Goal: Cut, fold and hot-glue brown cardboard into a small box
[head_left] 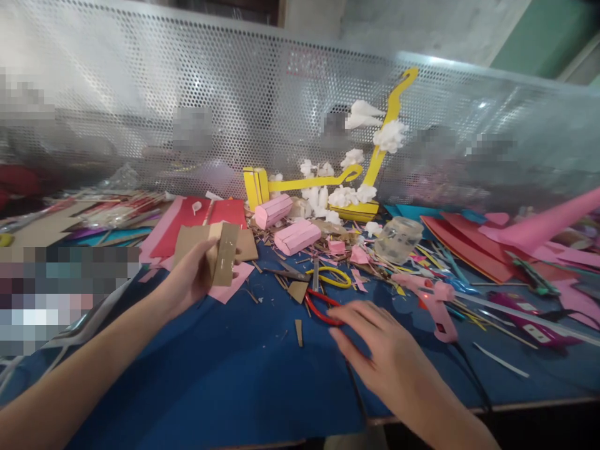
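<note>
My left hand (191, 275) grips a folded piece of brown cardboard (225, 256) between thumb and fingers, raised above the blue tabletop, with a strip of its face shiny. My right hand (375, 337) is over the table, thumb and fingers apart, its fingertips at the red handle (322, 309) of scissors. A yellow handle (335, 277) and metal blades (315, 275) lie right beside it; whether this is one pair or two I cannot tell. Nearby are a small cardboard sliver (299, 333) and a cardboard scrap (297, 291).
Pink paper prisms (297, 237) and yellow hooked strips with white flower-like pieces (390, 136) stand before a perforated metal screen (225, 94). To the right lie a pink glue gun (440, 312), a purple power strip (529, 319) and red sheets (469, 244). Paper scraps litter the middle.
</note>
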Available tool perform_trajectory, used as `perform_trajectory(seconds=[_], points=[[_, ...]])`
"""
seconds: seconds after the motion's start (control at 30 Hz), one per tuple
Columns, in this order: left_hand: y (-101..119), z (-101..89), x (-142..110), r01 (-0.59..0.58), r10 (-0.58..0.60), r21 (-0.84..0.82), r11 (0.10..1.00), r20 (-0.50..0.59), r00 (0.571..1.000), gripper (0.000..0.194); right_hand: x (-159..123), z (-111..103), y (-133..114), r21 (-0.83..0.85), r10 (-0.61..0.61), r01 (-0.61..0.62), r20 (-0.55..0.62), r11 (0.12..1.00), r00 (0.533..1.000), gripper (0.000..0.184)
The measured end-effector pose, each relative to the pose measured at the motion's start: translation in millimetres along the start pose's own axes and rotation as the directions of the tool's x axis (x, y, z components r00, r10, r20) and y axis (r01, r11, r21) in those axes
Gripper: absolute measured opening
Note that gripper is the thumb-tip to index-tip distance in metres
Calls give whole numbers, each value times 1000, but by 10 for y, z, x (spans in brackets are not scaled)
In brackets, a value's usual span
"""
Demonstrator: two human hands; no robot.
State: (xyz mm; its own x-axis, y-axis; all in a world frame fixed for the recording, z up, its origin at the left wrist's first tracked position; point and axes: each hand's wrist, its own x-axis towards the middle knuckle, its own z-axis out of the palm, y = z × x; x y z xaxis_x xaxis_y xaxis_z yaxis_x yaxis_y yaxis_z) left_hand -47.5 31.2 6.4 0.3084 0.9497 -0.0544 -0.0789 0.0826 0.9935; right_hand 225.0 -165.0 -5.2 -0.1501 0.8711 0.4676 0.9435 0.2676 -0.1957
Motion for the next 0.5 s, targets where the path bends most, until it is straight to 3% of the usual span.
perform_trajectory(seconds=[0.13,0.27,0.4,0.5], points=[[-33,41,-49,74,-75,23,997,67,995,55,640,78,49,-150,-125,170,268,974,955,21],[-76,48,-96,58,-74,141,988,109,991,71,892,164,111,-156,-223,303,391,940,893,13],[-52,14,-83,-103,64,227,968,173,983,71,983,249,101,-27,-264,282,272,959,925,10],[-33,-27,-79,-322,252,307,896,244,936,55,1082,263,129,149,-167,146,141,978,976,21]])
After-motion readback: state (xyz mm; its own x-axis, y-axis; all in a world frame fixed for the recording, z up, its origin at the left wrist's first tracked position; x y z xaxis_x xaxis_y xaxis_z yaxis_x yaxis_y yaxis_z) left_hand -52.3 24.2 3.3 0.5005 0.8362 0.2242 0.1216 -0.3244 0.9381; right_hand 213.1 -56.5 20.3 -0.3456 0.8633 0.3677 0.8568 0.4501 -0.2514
